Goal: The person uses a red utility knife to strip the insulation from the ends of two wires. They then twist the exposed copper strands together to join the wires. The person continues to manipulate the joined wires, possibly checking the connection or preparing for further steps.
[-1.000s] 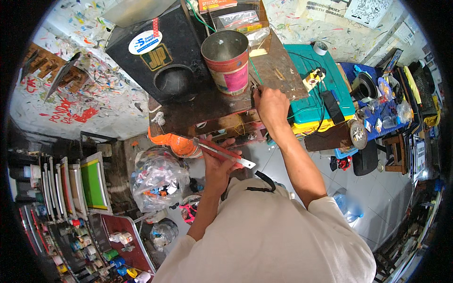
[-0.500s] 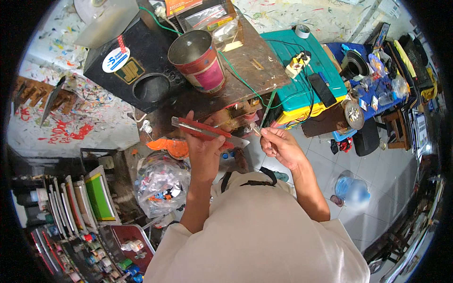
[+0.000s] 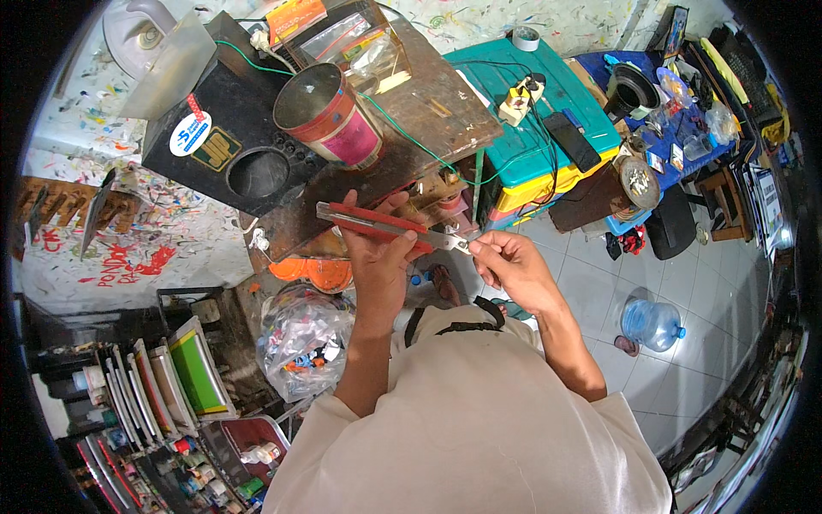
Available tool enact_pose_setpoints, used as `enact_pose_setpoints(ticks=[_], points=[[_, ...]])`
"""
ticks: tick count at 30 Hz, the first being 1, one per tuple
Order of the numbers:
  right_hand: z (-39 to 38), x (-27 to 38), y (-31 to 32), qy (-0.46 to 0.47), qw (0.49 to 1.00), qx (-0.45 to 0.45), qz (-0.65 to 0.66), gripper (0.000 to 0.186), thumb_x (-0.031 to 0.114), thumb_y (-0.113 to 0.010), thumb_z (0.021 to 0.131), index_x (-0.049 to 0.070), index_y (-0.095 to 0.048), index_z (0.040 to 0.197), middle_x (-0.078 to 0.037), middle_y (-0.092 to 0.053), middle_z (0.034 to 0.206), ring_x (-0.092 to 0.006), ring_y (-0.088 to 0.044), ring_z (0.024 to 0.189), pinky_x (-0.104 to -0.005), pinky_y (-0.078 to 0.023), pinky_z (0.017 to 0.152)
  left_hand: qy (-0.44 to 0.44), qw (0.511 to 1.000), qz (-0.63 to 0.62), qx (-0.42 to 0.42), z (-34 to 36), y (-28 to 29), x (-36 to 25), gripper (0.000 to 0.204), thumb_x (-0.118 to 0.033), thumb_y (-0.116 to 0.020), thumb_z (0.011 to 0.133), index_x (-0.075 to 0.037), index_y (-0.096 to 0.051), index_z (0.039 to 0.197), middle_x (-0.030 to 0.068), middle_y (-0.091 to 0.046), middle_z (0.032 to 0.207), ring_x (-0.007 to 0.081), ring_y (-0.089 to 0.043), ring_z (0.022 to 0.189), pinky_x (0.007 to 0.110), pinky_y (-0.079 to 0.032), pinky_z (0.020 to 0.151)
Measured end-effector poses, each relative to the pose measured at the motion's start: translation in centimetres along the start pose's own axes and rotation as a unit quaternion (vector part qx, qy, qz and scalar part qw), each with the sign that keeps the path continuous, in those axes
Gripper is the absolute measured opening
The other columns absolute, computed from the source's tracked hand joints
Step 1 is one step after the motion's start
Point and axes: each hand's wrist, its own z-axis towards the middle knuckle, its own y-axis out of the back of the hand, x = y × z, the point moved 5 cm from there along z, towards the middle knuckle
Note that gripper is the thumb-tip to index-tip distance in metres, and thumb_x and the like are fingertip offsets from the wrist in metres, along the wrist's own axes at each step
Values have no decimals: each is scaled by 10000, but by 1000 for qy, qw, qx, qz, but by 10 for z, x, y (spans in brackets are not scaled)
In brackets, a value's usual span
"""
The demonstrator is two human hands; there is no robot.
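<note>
1. Cluttered paint-splattered workshop is showing around a dark wooden worktop [image 3: 428, 94]; white tiled floor [image 3: 685, 283] is lying to the right with a blue water jug [image 3: 652, 323] on it.
2. Left hand [image 3: 377, 253] is wrapping shut around a red utility knife [image 3: 377, 224], fingers curled together over the handle; knife is lying roughly level in front of the chest, below the worktop edge.
3. Right hand [image 3: 514, 270] is pinching the knife's metal blade tip [image 3: 458, 243] with thumb and forefinger pressed together; other fingers are curling in.
4. Knife is looking light, stiff and thin; blade edge is likely sharp and snappable, so holding by the red body and touching only the blade's flat seems safest.
5. Red metal can [image 3: 330, 116] is standing on the worktop beside a black speaker box [image 3: 223, 146]; teal storage box [image 3: 548, 128] is sitting further right; stacked screen-printing frames [image 3: 171, 385] are leaning at lower left.
</note>
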Motion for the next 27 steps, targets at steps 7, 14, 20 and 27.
enact_pose_setpoints(ticks=[7,14,20,27], points=[[0,-3,-1,-6,999,18,-31,243,290,-644,952,53,-660,904,31,-573,686,-37,-474,593,-208,-380,523,4,1000,12,8,-5,-4,3,885,122,-561,834,-238,-97,1495,166,-487,1327,215,-620,1047,331,-603,764],[-3,-5,-3,-11,999,39,-3,246,292,-635,960,48,-651,933,49,-556,687,-30,-456,592,-206,-365,520,6,1000,16,16,-4,-3,11,895,124,-562,835,-233,-81,1500,170,-471,1337,214,-619,1054,341,-602,789],[-3,-4,-5,-12,999,42,10,233,275,-623,969,47,-643,927,59,-534,694,-33,-431,593,-211,-348,527,18,999,30,2,-5,-2,12,888,113,-566,839,-250,-100,1502,155,-477,1347,217,-623,1047,346,-605,781],[0,-8,-2,23,998,50,-5,203,244,-618,972,45,-629,932,61,-512,687,-35,-427,605,-216,-345,540,14,999,34,9,-4,-5,12,890,118,-567,839,-256,-109,1504,154,-480,1351,216,-626,1041,354,-610,774]])
